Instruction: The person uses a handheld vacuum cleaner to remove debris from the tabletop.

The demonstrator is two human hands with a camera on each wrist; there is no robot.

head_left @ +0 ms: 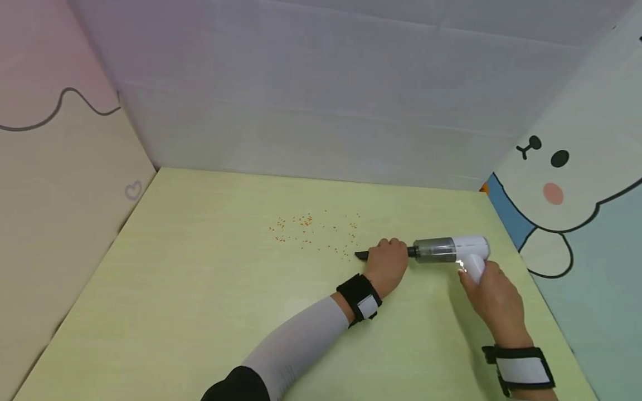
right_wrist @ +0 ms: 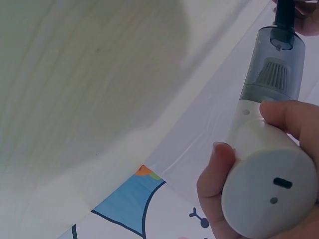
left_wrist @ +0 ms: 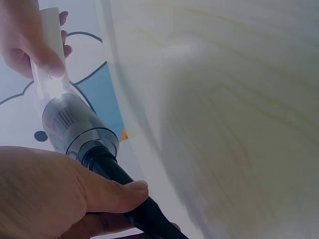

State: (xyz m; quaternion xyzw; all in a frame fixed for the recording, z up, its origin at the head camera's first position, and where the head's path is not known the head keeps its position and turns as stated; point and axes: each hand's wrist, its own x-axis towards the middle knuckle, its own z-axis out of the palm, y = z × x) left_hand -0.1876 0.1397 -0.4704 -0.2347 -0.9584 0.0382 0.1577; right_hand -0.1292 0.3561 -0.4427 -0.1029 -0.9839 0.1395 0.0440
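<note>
A white handheld vacuum cleaner (head_left: 470, 246) with a clear grey dust cup (head_left: 435, 250) is held above the table's right half. My right hand (head_left: 497, 301) grips its white handle, the thumb up near the body. Around the black nozzle (left_wrist: 112, 170) at the front curl the fingers of my left hand (head_left: 387, 266), with the thumb along its side in the left wrist view. The nozzle's dark tip (head_left: 361, 255) points left, close to the right edge of a scatter of small orange crumbs (head_left: 307, 221). In the right wrist view a pleated filter (right_wrist: 274, 73) shows inside the cup.
The pale yellow table (head_left: 200, 312) meets a plain whitish wall panel (head_left: 311, 100) at the back. A beige and pink panel (head_left: 60, 211) borders the left side. On the right stands a panel with a cartoon animal face (head_left: 577, 184).
</note>
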